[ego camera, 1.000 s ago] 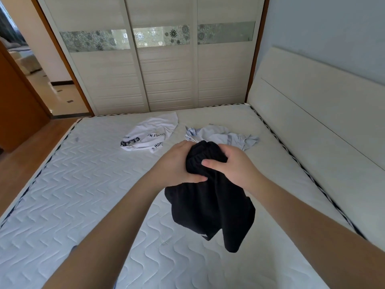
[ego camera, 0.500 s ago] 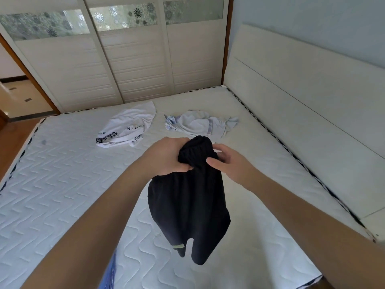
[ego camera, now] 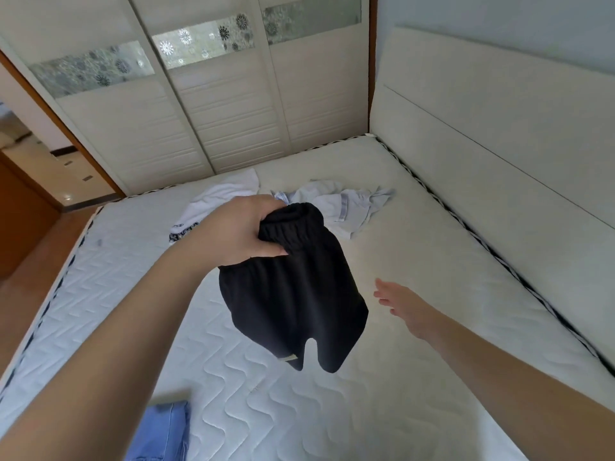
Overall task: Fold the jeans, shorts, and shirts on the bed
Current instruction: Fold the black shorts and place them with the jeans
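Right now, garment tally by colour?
Black: 1, the shorts, hanging from the left hand
White: 1, the printed shirt
Pale blue-grey: 1, the crumpled shirt
Blue denim: 1, the jeans
Total: 4

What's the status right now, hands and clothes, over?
Left hand grips black shorts by the waistband, hanging above the mattress. Right hand open, empty. Nothing in the way below.

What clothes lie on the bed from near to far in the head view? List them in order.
blue jeans → black shorts, held above the mattress by the left hand → white shirt
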The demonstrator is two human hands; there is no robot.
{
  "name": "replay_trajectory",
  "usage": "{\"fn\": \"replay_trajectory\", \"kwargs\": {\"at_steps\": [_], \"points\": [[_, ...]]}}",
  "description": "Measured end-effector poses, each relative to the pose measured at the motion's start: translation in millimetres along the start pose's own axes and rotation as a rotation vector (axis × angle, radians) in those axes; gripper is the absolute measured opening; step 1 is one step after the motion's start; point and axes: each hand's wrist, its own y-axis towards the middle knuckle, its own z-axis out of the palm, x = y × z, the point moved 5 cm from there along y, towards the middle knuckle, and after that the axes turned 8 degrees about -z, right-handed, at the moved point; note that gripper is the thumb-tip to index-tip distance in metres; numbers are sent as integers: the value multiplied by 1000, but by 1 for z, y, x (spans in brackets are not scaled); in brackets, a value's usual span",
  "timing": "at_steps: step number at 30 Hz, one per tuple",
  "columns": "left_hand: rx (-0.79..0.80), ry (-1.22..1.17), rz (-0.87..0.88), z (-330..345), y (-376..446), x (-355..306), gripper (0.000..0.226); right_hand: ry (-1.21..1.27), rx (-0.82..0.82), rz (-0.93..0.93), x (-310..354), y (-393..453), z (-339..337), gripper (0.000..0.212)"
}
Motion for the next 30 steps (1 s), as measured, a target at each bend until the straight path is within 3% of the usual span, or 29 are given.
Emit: {"fn": "replay_trajectory", "kwargs": {"at_steps": [3,8,16,21,26,30], "points": [[-15,-14,-52,-13,13,-13,29,36,7,94,-16,20,-19,56],[-81,-28,-172,-31,28,-24,30,130,196,149,-43,34,-28,74],[-137,-80,-232,-31,30,-31,42,659,494,46,-10,49,-21,74],[-183,-120,-305,-32,16,-13,32,800,431,-25,5,58,-49,60],[-199,-248,-447,-18,-10,29,42,714,285,-153,35,63,-92,53],[-233,-438,-528,10,-26,52,37,631,191,-268,61,62,-113,47]]}}
